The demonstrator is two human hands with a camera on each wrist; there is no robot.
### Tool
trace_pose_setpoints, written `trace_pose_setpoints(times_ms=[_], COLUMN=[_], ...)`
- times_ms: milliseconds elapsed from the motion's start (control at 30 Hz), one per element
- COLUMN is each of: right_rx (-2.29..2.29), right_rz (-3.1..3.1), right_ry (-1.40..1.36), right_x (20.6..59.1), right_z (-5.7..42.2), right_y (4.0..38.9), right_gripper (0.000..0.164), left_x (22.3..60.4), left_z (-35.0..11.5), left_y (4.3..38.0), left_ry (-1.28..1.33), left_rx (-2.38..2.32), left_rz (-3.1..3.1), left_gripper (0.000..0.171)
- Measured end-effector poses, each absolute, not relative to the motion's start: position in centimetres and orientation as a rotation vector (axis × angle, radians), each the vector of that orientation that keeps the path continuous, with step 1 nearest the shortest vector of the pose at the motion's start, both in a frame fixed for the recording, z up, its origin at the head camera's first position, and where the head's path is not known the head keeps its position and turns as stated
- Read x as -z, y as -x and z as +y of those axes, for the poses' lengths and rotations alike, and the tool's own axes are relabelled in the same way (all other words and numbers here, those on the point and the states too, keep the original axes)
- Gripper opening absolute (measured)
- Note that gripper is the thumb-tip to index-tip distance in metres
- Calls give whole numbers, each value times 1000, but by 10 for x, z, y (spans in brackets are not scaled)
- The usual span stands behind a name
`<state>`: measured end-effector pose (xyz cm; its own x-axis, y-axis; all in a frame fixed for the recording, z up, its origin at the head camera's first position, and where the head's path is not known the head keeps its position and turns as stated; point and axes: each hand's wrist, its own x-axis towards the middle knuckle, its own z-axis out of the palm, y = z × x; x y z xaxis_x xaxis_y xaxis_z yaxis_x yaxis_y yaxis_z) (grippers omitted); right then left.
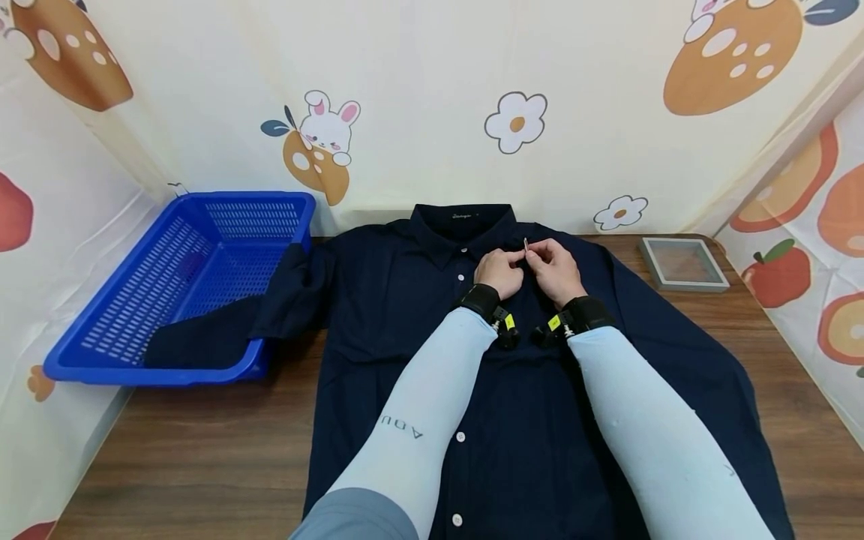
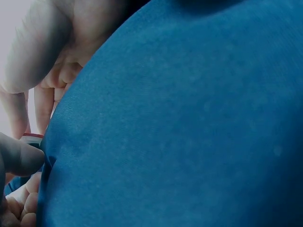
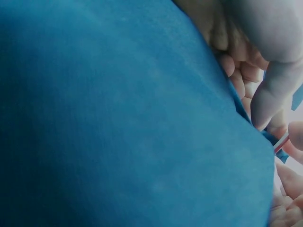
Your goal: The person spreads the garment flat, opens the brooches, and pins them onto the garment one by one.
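Note:
A dark navy buttoned shirt [image 1: 398,390] lies spread front up, its collar toward the wall. My left hand [image 1: 499,271] grips the cloth on the chest, index finger pointing right. Beside it, my right hand [image 1: 555,271] pinches a small thin piece [image 1: 526,244] with thumb and finger. Fingertips of both hands meet at this piece. Its red-and-white edge [image 3: 281,141] shows in the right wrist view, but its kind cannot be told. Bulging shirt cloth [image 2: 165,123] fills most of the left wrist view and hides part of the fingers.
On the left, a blue plastic basket [image 1: 182,196] has one shirt sleeve [image 1: 209,337] lying over its rim and inside. A small grey-framed box [image 1: 685,262] sits at the back right of the wooden table [image 1: 196,450]. A printed curtain [image 1: 418,97] rises behind.

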<state>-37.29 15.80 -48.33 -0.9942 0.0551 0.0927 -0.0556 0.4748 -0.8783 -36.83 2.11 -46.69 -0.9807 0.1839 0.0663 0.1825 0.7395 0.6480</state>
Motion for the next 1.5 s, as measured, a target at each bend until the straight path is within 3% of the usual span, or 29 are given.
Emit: trace_pose_setpoints(times_ms=[900, 1200, 1500], right_rx=[-1512, -1494, -1388], right_rz=[-2648, -2662, -2754], right_ry=[-1, -8, -18], right_x=[487, 484, 473], right_z=[164, 169, 179], right_y=[370, 373, 375], right_gripper=[38, 41, 38], left_x=[470, 471, 444], left_z=[24, 25, -3], left_y=[364, 382, 388], left_ry=[-321, -297, -390], left_rx=[-1086, -1138, -823], left_rz=[2929, 2837, 2918], left_gripper=[42, 38, 34])
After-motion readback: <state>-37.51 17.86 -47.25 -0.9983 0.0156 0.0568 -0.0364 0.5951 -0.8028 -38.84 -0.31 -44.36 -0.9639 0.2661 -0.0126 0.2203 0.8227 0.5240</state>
